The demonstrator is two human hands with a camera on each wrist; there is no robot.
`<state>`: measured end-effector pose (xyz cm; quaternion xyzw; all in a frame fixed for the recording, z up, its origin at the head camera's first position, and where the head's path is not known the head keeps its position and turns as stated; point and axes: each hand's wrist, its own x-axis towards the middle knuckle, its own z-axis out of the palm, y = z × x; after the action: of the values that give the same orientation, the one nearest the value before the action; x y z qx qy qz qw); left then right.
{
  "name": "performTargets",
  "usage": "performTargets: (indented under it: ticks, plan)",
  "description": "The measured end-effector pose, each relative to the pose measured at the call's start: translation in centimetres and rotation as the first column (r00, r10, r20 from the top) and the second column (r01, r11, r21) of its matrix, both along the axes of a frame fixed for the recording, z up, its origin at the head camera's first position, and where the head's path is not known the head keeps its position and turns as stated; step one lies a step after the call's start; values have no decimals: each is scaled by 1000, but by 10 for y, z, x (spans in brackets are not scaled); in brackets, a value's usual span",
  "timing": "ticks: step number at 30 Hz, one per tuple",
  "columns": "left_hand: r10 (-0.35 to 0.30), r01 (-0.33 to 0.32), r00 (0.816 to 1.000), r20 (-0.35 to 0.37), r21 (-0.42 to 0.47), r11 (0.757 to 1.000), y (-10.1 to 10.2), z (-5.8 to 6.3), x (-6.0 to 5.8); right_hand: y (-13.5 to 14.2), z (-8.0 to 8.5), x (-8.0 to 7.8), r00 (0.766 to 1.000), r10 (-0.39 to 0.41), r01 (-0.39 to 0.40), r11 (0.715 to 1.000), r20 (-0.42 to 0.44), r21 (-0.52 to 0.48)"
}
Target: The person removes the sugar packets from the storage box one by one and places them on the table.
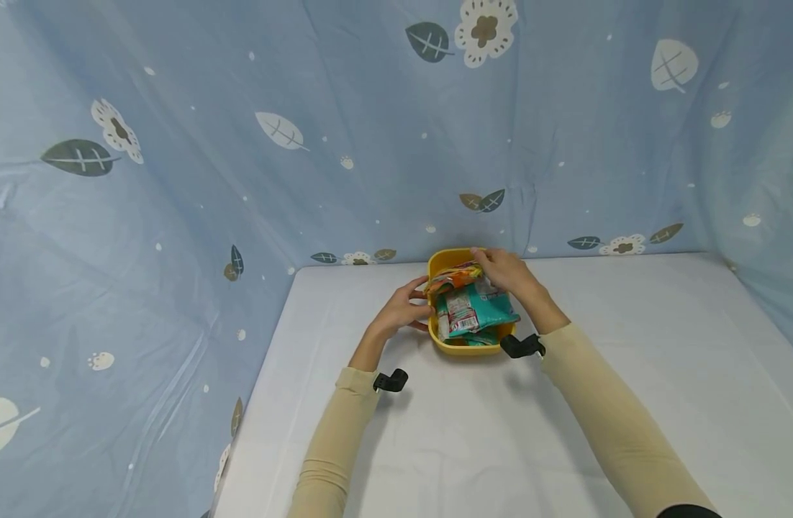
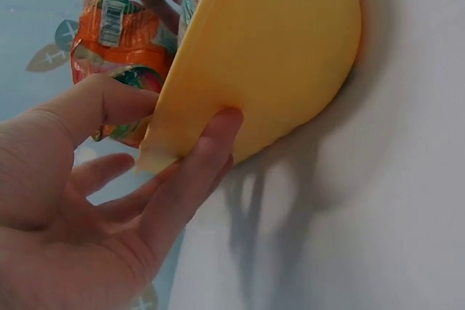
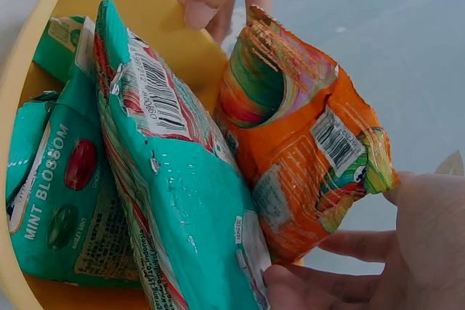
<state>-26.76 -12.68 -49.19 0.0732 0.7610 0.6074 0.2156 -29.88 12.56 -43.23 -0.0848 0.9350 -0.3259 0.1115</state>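
A yellow plastic basin [image 1: 469, 350] stands at the table's back edge, packed with shiny bags. My left hand [image 1: 399, 311] holds its left side; in the left wrist view the fingers [image 2: 218, 136] press the basin's outer wall [image 2: 283, 41], with another digit at the rim. My right hand [image 1: 505, 270] reaches over the back right rim and grips an orange candy bag [image 3: 305, 157] by its end. That bag leans at the basin's back, beside a large teal candy bag [image 3: 192, 194]. Behind the teal one, a green "MINT BLOSSOM" candy bag [image 3: 58, 208] lies lower in the basin.
The white-covered table [image 1: 455, 432] extends in front and to both sides. A blue patterned curtain [image 1: 383, 144] hangs close behind the basin and along the left side. Black wrist cameras [image 1: 391, 380] sit on both forearms, the right one close to the basin's front right corner.
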Motion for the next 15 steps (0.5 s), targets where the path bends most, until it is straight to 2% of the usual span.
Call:
performTargets:
  ticks: [15]
  plan:
    - [-10,10,1000,3,-6,1000,-3,-2,-5,0,0,1,998,1,3,997,56,-72]
